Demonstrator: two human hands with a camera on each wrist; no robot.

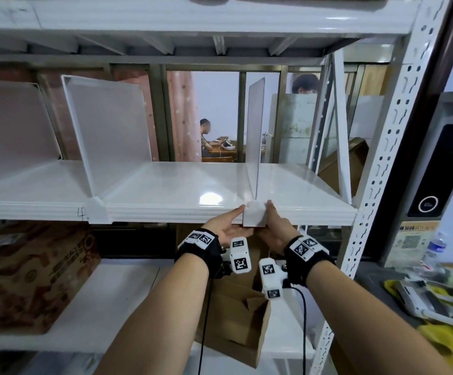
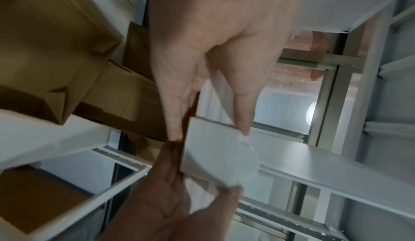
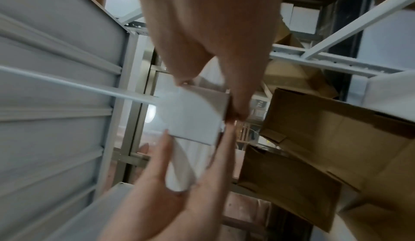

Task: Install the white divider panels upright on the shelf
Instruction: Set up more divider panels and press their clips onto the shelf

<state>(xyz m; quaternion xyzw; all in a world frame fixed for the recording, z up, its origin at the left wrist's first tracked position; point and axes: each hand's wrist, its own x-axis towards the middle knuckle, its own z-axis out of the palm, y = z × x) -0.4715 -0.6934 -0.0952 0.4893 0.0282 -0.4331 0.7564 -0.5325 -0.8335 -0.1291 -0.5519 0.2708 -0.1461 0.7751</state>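
Note:
A white divider panel [image 1: 255, 136] stands upright on the white shelf [image 1: 182, 185], right of centre. Its front clip [image 1: 255, 215] sits over the shelf's front lip. My left hand [image 1: 236, 220] pinches the clip from the left, thumb on top and fingers under the lip. On the other side my right hand [image 1: 272, 220] pinches it the same way. The left wrist view shows the clip [image 2: 215, 152] between the thumbs and fingers of both hands, and so does the right wrist view, where the clip [image 3: 193, 117] is blurred. Another divider [image 1: 111, 131] stands clipped further left.
A third divider [image 1: 11, 125] stands at the far left. The rack's perforated post [image 1: 390, 158] rises at the right. The lower shelf holds a printed carton [image 1: 30, 274] and an open brown box [image 1: 236, 320]. Clutter [image 1: 436, 293] lies to the right. Two people sit behind the rack.

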